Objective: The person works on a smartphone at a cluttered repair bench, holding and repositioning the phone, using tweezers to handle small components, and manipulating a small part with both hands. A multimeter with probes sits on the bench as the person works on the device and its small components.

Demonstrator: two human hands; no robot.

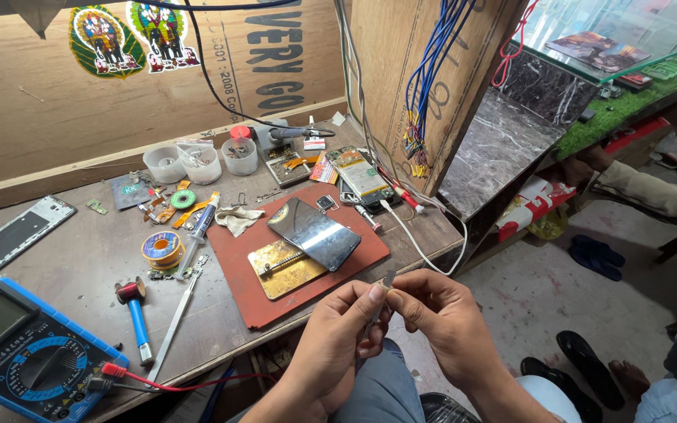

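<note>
Cluttered repair bench (80, 258) fills my view. At six o'clock my left hand (337, 338) and right hand (442, 319) together pinch a small metal blade (385, 283). At eleven o'clock from them a phone (323, 233) lies on a red mat (276, 301); at nine o'clock sits a blue multimeter (21, 345).

Head camera, looking steeply down, close over workbench (80, 258), seemingly seated

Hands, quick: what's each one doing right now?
Left hand: closed, fingertips pinching the small metal piece.
Right hand: closed, pinching the same small metal piece from the other side.
</note>
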